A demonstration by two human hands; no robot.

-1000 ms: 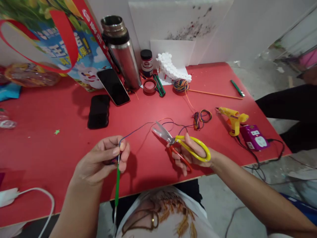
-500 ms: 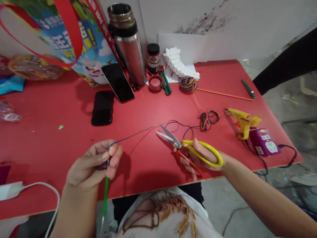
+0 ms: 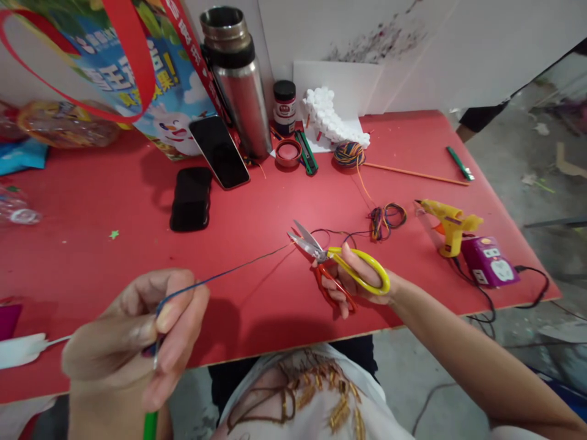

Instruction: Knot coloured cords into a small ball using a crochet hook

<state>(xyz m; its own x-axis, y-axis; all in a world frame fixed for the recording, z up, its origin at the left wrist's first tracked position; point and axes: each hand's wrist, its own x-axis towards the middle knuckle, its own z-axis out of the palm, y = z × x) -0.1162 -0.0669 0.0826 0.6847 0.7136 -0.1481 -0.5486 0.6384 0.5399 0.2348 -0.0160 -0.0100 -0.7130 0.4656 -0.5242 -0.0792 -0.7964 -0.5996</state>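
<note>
My left hand [image 3: 137,336] pinches a green-handled tool [image 3: 150,425] and the blue end of a multicoloured yarn [image 3: 238,267]. The yarn runs taut from my fingers to the scissors. My right hand [image 3: 353,281] has its fingers in the yellow and red handles of the scissors [image 3: 312,244], whose blades are parted with the yarn at them. Beyond the blades the yarn continues to a loose bundle [image 3: 380,221] and a yarn ball [image 3: 349,154]. Small work between my left fingertips is mostly hidden.
On the red table [image 3: 257,214] are two phones [image 3: 190,198], a steel flask [image 3: 243,91], a jar [image 3: 285,107], a green cutter [image 3: 306,153], a white bumpy object [image 3: 328,116], a thin stick [image 3: 413,173] and a yellow glue gun [image 3: 452,226] beside a purple box [image 3: 490,263].
My left hand has moved left and nearer the camera, drawing the yarn straighter. My right hand and scissors have shifted slightly left, onto the yarn. The dark shape at the right has pulled back.
</note>
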